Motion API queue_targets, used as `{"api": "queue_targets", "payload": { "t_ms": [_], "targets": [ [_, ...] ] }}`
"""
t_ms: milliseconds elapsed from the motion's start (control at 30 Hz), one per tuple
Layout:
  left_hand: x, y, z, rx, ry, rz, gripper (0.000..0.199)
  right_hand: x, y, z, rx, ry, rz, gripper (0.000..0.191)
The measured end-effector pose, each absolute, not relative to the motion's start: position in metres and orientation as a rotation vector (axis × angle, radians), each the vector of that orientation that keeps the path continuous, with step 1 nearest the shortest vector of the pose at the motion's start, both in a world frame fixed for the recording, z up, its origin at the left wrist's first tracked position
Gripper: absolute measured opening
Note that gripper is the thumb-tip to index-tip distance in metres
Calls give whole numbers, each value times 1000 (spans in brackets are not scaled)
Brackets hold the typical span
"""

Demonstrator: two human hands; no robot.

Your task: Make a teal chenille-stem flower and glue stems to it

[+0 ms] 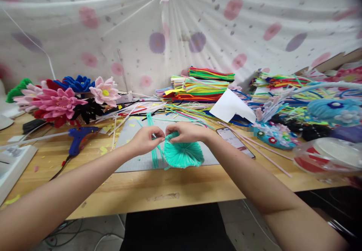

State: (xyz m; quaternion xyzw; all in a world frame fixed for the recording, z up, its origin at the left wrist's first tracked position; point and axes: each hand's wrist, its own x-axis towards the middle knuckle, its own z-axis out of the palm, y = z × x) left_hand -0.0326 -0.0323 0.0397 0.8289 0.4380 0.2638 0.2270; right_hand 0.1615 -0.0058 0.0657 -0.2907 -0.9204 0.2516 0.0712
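A round, ribbed turquoise disc (184,156), apparently made of pipe cleaners, sits at the front of the grey mat (124,160). My right hand (187,132) is closed in a pinch at the disc's upper left rim, covering part of it. Just left of it, my left hand (147,138) pinches thumb and fingers together, nearly touching the right fingertips. Whatever is between those left fingers is too small to make out. Loose turquoise pipe cleaners (154,158) lie lengthwise on the mat, partly under my left hand.
A blue glue gun (79,140) lies left, before fuzzy flowers (60,104). Bundled pipe cleaners (203,87) are stacked at the back, with white paper (233,107) nearby. A phone (235,142) lies right of the mat; a plastic-wrapped roll (325,156) stands farther right.
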Motion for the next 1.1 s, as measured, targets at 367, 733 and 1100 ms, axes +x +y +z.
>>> {"api": "queue_targets", "payload": {
  "t_ms": [367, 733, 1100],
  "targets": [
    [-34, -33, 46, 2229, 1238, 694, 11, 163, 0, 65, -893, -2636, 1080, 28],
    [-30, -9, 45, 1456, 1320, 732, 5, 129, -18, 52, -908, -2719, -335, 22],
    [-25, 1, 63, 1792, 1406, 909, 7, 157, 10, 60, -976, -2443, 718, 42]
  ]
}}
